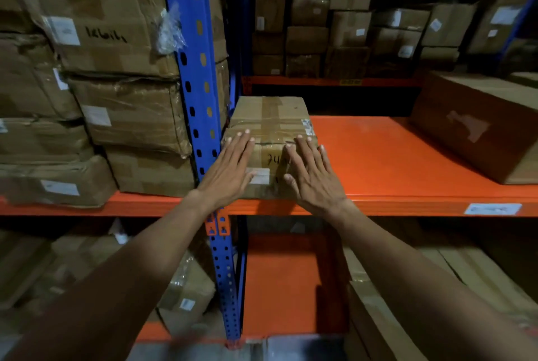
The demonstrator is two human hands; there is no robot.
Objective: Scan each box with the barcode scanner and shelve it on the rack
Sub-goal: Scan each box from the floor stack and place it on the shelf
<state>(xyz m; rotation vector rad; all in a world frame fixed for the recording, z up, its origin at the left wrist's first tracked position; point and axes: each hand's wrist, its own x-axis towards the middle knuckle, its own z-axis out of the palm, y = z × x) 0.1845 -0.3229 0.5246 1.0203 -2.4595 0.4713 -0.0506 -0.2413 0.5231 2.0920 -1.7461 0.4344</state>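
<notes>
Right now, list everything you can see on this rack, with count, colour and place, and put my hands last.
small taped box: one, brown cardboard, at the front left corner of the orange shelf, beside the blue upright
large box: one, brown, right side of the same shelf, set at an angle
orange shelf: one deck, bare between the two boxes; a white label on its front beam
blue upright: one, perforated, between the two bays
stacked cartons: several, brown and crumpled, left bay
far cartons: many, brown with white labels, on the rack behind
lower cartons: several, brown, shelf below
left hand: flat and open on the small box's front face
right hand: flat and open on the same face
</notes>
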